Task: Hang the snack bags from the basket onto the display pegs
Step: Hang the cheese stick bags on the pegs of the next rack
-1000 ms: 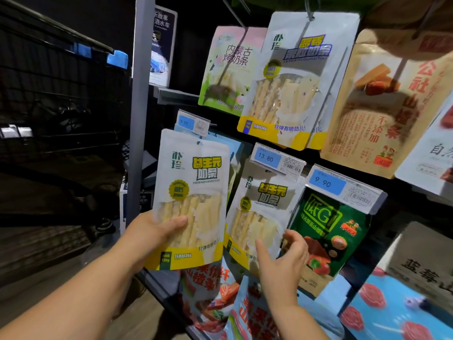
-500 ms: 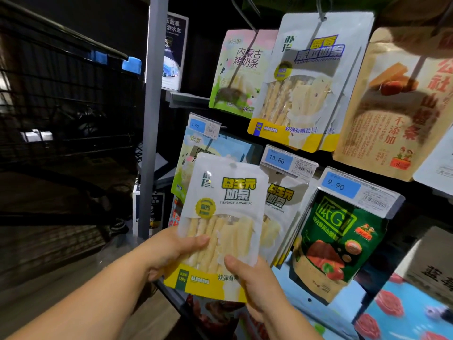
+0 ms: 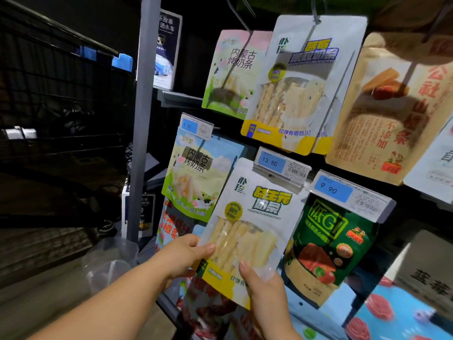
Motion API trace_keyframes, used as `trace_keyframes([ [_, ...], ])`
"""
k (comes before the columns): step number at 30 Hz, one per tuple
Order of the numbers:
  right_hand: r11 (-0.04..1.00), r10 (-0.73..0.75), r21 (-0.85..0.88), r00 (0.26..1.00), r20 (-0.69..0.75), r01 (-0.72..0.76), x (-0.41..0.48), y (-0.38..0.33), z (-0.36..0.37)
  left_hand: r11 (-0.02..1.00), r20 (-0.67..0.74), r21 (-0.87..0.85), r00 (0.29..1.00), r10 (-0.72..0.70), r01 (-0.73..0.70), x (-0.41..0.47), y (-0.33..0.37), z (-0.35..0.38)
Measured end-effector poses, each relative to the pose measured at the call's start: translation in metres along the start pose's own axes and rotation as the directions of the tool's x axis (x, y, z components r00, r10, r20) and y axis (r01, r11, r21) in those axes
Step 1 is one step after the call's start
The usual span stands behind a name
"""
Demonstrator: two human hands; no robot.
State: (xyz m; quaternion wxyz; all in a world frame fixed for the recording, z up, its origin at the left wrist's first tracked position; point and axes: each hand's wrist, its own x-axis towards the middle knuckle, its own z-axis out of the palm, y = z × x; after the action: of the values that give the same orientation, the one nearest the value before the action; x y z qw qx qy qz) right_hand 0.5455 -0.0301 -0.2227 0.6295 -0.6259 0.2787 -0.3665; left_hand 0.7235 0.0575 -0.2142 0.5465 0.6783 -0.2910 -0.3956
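White-and-yellow snack bag (image 3: 252,217) (light, floppy, likely slippery) was pinched at its lower corners by left grip (image 3: 181,258) and right grip (image 3: 267,288), top at the price tag (image 3: 282,165) above them; holding higher would steady it.

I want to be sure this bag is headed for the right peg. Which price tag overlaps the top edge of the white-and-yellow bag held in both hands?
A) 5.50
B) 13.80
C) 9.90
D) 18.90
B: the blue 13.80 tag overlaps the top edge of the white-and-yellow bag, which the left hand and the right hand grip near its bottom.
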Motion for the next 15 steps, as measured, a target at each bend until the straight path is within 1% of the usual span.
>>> trace_keyframes([
  [6,0.998,-0.007,-0.059,0.999,-0.038,0.004,0.006,0.001,-0.005,0.998,-0.044,0.062,0.999,-0.006,0.008,0.013,-0.004,0.009],
  [9,0.995,-0.006,-0.104,0.999,-0.054,0.001,0.011,0.001,-0.008,0.999,-0.076,0.051,0.997,-0.008,0.012,0.021,-0.005,0.016],
  [12,0.988,-0.008,-0.152,0.996,-0.091,-0.006,0.023,0.001,-0.012,1.000,-0.153,0.021,0.988,0.020,-0.017,0.031,-0.003,0.028],
  [15,0.970,0.007,-0.239,0.988,-0.152,-0.043,0.037,0.005,-0.017,0.998,-0.230,0.057,0.972,0.038,-0.026,0.041,0.003,0.041],
])
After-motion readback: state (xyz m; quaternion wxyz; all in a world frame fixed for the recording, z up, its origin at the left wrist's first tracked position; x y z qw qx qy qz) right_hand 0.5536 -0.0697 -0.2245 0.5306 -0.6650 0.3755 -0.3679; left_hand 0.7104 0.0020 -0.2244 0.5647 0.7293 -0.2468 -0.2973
